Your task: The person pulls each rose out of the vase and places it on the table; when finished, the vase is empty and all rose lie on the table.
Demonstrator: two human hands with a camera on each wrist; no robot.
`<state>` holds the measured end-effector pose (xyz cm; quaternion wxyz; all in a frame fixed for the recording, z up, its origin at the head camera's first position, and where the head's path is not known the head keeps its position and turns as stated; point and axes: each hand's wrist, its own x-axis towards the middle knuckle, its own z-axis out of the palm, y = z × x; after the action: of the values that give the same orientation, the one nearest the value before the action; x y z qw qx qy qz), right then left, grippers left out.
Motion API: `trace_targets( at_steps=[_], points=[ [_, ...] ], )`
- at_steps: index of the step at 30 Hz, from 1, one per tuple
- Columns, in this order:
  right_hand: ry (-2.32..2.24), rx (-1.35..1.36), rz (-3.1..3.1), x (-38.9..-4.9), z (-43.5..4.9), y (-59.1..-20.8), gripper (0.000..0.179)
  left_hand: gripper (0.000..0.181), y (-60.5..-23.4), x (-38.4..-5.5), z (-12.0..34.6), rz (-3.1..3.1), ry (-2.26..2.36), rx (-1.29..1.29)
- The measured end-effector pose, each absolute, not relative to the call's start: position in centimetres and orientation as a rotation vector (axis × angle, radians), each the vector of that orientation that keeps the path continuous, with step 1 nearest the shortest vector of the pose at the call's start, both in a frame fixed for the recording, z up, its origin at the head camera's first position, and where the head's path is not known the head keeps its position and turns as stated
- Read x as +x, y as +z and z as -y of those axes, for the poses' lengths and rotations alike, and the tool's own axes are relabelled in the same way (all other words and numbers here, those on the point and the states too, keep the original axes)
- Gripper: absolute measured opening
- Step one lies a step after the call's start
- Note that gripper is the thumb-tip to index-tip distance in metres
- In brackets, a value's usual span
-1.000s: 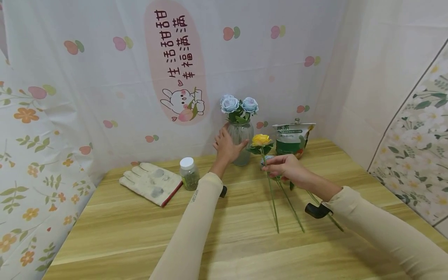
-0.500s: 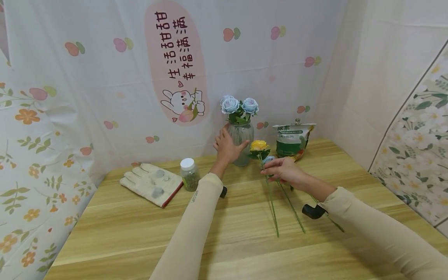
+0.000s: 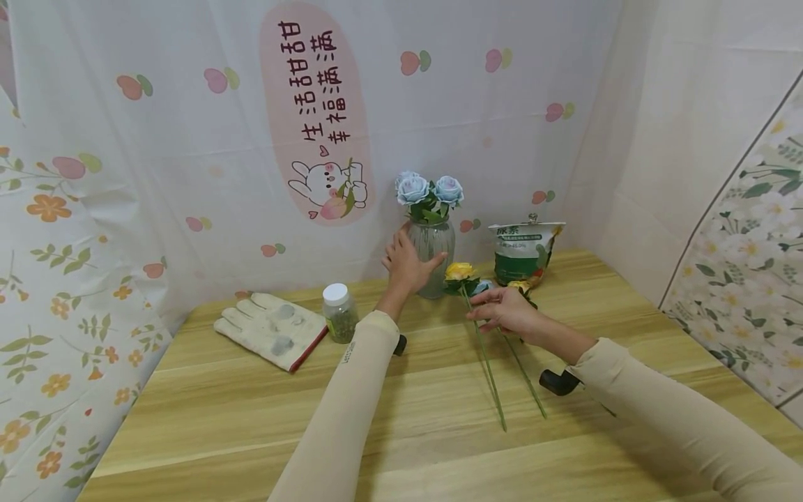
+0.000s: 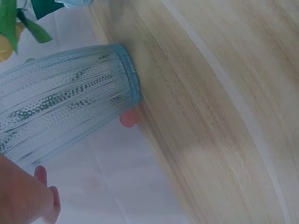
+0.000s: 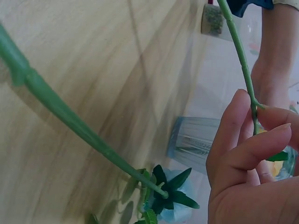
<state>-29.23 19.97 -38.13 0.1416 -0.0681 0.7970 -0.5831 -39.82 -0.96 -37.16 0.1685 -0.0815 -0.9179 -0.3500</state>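
In the head view my left hand point(image 3: 408, 268) holds the ribbed glass vase point(image 3: 433, 254), thumb across its front and fingers on its left side. Several pale blue roses point(image 3: 413, 189) stand in the vase. My right hand point(image 3: 511, 315) pinches the green stem of a yellow rose point(image 3: 461, 272), whose bloom is beside the vase's lower right. The right wrist view shows the pinched stem point(image 5: 242, 60) between thumb and fingers. A loose blue rose point(image 3: 484, 286) and another yellow rose point(image 3: 520, 286) lie behind the right hand, partly hidden.
A white-and-green pouch point(image 3: 525, 252) with a clip stands at the back right. Left of the vase are a white-capped jar point(image 3: 339, 314) and a cream work glove point(image 3: 270, 329) with a red cuff. Patterned cloth point(image 3: 207, 153) hangs behind the wooden table point(image 3: 439, 446).
The right hand has lowered the yellow rose, bringing its bloom down and slightly left beside the vase. The left hand and vase have stayed put.
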Motion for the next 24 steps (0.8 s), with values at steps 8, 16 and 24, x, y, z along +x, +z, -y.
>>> trace_targets(
  at_steps=[8, 16, 24],
  points=[
    [-1.613, -0.213, -2.317, -29.4, -19.8, -39.0, 0.046, 0.103, -37.3, -39.9, 1.0, 2.6, -0.998, -0.237],
    [-1.536, -0.238, -2.35, -29.6, -19.5, -39.8, 0.045, 0.103, -37.2, -39.9, 1.0, 2.589, -1.017, -0.246],
    [-1.517, -0.187, -2.339, -30.0, -19.5, -40.1, 0.042, 0.102, -37.1, -39.8, 1.1, 2.598, -1.007, -0.25]
  ],
)
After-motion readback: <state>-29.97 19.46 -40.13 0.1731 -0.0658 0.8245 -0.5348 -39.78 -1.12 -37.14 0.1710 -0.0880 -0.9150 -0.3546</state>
